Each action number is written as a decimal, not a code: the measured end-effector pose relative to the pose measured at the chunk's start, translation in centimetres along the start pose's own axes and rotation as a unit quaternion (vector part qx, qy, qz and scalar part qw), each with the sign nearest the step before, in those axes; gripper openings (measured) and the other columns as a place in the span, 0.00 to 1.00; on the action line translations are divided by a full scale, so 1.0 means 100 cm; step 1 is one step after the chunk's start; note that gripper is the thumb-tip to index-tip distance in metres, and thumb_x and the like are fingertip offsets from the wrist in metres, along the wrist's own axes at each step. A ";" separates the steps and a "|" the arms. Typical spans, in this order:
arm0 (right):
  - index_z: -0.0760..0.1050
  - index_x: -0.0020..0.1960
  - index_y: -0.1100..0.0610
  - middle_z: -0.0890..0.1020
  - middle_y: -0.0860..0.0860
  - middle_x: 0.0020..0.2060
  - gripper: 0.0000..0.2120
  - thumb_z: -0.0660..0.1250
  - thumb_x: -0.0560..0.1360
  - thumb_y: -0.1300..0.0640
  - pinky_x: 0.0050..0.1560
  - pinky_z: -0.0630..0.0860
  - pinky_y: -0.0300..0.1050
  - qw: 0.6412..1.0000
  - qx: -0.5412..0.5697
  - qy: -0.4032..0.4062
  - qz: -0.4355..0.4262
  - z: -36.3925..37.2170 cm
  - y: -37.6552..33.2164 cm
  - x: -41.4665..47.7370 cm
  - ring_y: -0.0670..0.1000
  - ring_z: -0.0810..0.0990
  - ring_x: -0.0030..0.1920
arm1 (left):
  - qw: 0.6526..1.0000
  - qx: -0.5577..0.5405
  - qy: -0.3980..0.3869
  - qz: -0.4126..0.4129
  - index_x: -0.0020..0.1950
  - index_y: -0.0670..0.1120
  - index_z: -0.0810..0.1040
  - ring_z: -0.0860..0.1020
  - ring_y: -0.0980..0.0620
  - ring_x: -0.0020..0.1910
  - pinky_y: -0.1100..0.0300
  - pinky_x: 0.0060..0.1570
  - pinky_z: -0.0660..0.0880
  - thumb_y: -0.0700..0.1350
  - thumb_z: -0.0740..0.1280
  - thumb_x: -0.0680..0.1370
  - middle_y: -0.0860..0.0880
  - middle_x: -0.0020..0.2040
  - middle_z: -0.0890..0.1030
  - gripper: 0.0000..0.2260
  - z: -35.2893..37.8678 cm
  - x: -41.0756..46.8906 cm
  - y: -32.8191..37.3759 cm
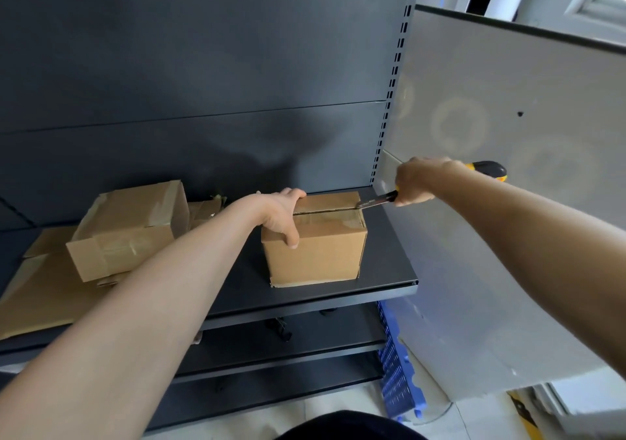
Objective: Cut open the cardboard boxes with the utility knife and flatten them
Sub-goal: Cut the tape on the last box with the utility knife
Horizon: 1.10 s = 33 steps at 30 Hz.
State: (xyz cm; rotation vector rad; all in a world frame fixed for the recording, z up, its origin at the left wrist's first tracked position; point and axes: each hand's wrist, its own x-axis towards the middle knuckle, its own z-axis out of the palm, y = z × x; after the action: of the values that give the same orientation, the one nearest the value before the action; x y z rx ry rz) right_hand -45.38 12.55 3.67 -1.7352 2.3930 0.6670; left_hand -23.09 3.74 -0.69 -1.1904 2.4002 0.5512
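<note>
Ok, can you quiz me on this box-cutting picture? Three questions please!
1. True or false: the left hand holds the small brown cardboard box steady.
2. Which hand grips the yellow-and-black utility knife? A) left B) right C) neither
3. Fill in: the knife meets the box at its ___ seam.

Key: 1 true; 2 B, the right hand; 3 top.

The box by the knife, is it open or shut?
Shut. The cardboard box has flat top flaps; the utility knife blade touches the seam's right end.
</note>
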 end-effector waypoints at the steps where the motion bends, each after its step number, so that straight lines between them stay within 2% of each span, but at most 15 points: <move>1: 0.75 0.51 0.55 0.71 0.49 0.36 0.13 0.64 0.76 0.45 0.43 0.71 0.43 1.000 0.012 -0.001 0.016 0.003 0.010 -0.001 0.53 0.75 0.41 | 1.000 0.004 -0.002 -0.003 0.77 0.53 0.47 0.61 0.42 0.72 0.45 0.73 0.54 0.49 0.75 0.67 0.50 0.75 0.57 0.48 -0.001 0.001 0.001; 3: 0.74 0.46 0.57 0.74 0.50 0.34 0.15 0.62 0.76 0.44 0.41 0.71 0.42 0.997 0.066 -0.009 0.046 0.014 0.023 0.001 0.53 0.75 0.33 | 1.000 0.022 -0.008 -0.013 0.78 0.52 0.46 0.60 0.42 0.73 0.45 0.71 0.58 0.50 0.75 0.67 0.49 0.76 0.55 0.49 -0.002 0.003 0.006; 4: 0.74 0.44 0.59 0.76 0.52 0.32 0.18 0.61 0.76 0.43 0.40 0.72 0.42 0.991 0.120 -0.018 0.056 0.021 0.026 0.003 0.53 0.76 0.30 | 0.999 0.032 -0.006 -0.014 0.78 0.51 0.45 0.58 0.43 0.74 0.45 0.72 0.56 0.52 0.75 0.67 0.48 0.77 0.52 0.50 -0.002 0.005 0.009; 7: 0.72 0.42 0.60 0.78 0.55 0.27 0.26 0.54 0.77 0.37 0.39 0.71 0.44 0.963 0.256 -0.039 0.074 0.043 0.030 0.012 0.54 0.75 0.27 | 1.000 -0.004 0.019 0.012 0.79 0.49 0.42 0.44 0.46 0.78 0.42 0.72 0.40 0.58 0.74 0.68 0.49 0.79 0.44 0.51 0.003 0.012 0.019; 9: 0.72 0.43 0.60 0.78 0.56 0.27 0.27 0.51 0.78 0.37 0.39 0.71 0.45 0.946 0.309 -0.052 0.084 0.057 0.029 0.014 0.54 0.74 0.26 | 0.998 -0.042 0.036 0.033 0.79 0.50 0.42 0.41 0.46 0.77 0.41 0.71 0.36 0.60 0.73 0.69 0.49 0.79 0.43 0.51 0.008 0.015 0.025; 13: 0.71 0.41 0.59 0.76 0.56 0.27 0.26 0.54 0.78 0.36 0.35 0.71 0.43 0.903 0.417 -0.082 0.067 0.074 0.022 0.014 0.53 0.72 0.25 | 0.994 -0.100 0.039 0.017 0.79 0.54 0.46 0.41 0.37 0.76 0.38 0.72 0.44 0.59 0.75 0.67 0.53 0.79 0.47 0.50 0.013 0.019 0.027; 15: 0.71 0.41 0.59 0.75 0.56 0.28 0.25 0.56 0.78 0.37 0.33 0.70 0.43 0.881 0.461 -0.092 0.057 0.079 0.018 0.014 0.53 0.71 0.25 | 0.994 -0.099 0.051 0.016 0.78 0.54 0.49 0.46 0.37 0.76 0.38 0.73 0.50 0.60 0.76 0.65 0.54 0.78 0.50 0.51 0.014 0.022 0.024; 18: 0.72 0.43 0.59 0.75 0.57 0.28 0.25 0.57 0.78 0.37 0.32 0.70 0.43 0.867 0.485 -0.100 0.045 0.086 0.018 0.017 0.53 0.70 0.25 | 0.994 -0.076 0.070 0.032 0.78 0.51 0.52 0.57 0.43 0.75 0.43 0.72 0.58 0.61 0.76 0.63 0.53 0.77 0.56 0.52 0.014 0.025 0.022; 21: 0.72 0.41 0.59 0.74 0.56 0.28 0.24 0.57 0.78 0.37 0.31 0.69 0.43 0.860 0.497 -0.112 0.032 0.087 0.022 0.017 0.53 0.70 0.25 | 0.994 -0.065 0.082 0.042 0.78 0.48 0.54 0.61 0.47 0.74 0.49 0.71 0.62 0.60 0.77 0.64 0.51 0.77 0.58 0.50 0.010 0.024 0.024; 27: 0.72 0.39 0.59 0.74 0.55 0.27 0.26 0.57 0.77 0.36 0.30 0.70 0.41 0.855 0.496 -0.151 0.011 0.089 0.022 0.017 0.52 0.71 0.24 | 0.993 -0.068 0.077 0.051 0.78 0.48 0.55 0.60 0.48 0.74 0.53 0.71 0.61 0.57 0.78 0.64 0.51 0.77 0.58 0.50 0.007 0.022 0.024; 33: 0.71 0.39 0.59 0.74 0.56 0.26 0.26 0.57 0.77 0.36 0.32 0.70 0.41 0.874 0.465 -0.140 -0.005 0.089 0.025 0.020 0.52 0.70 0.23 | 0.993 -0.082 0.072 0.053 0.78 0.49 0.55 0.58 0.49 0.75 0.52 0.73 0.59 0.56 0.78 0.64 0.52 0.78 0.57 0.50 0.007 0.023 0.020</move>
State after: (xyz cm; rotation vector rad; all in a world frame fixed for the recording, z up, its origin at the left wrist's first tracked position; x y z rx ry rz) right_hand -49.80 15.04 -4.29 -1.1175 1.9503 -0.2374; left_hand -25.85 3.66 -2.12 -1.2117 2.5953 0.7323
